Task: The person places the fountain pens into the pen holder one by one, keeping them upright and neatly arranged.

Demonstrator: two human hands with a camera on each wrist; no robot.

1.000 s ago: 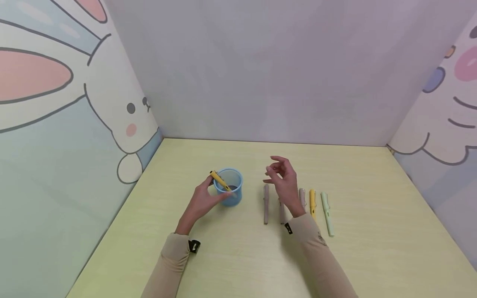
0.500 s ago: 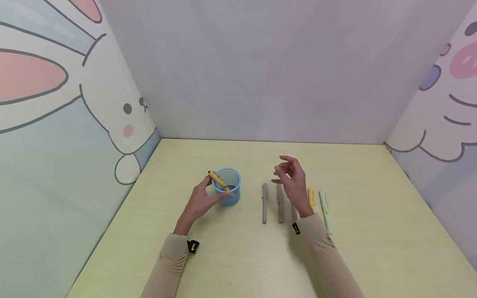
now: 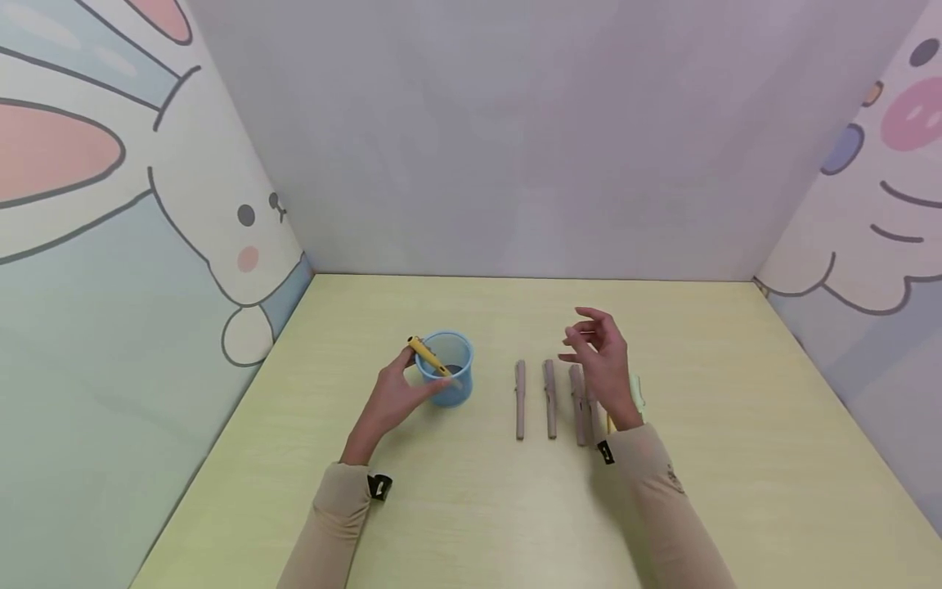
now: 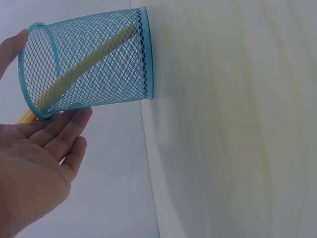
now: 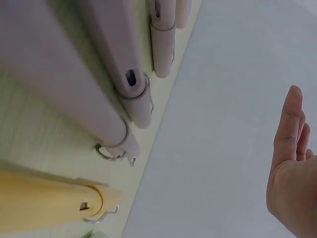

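Gripping hand: the left hand [image 3: 396, 401] has its thumb and fingers on the near and left sides of the blue mesh cup [image 3: 462, 388], maybe so it won't tip.
Cup: it stands upright on the desk [image 3: 478, 507], left of the row.
Yellow pen in the cup: this pen [image 3: 429, 357] leans because the cup is wide, I think. Its top pokes over the far left rim; its long body slants down toward near right.
Right hand: this hand [image 3: 602, 360] hangs over the row, its fingers loosely bent and holding nothing.
Row: four pinkish pens [image 3: 551, 401], another yellow pen [image 5: 49, 203] and a green pen [image 3: 637, 393], perhaps spread out for easy picking.
Pointing: they lie near to far, clip ends far.
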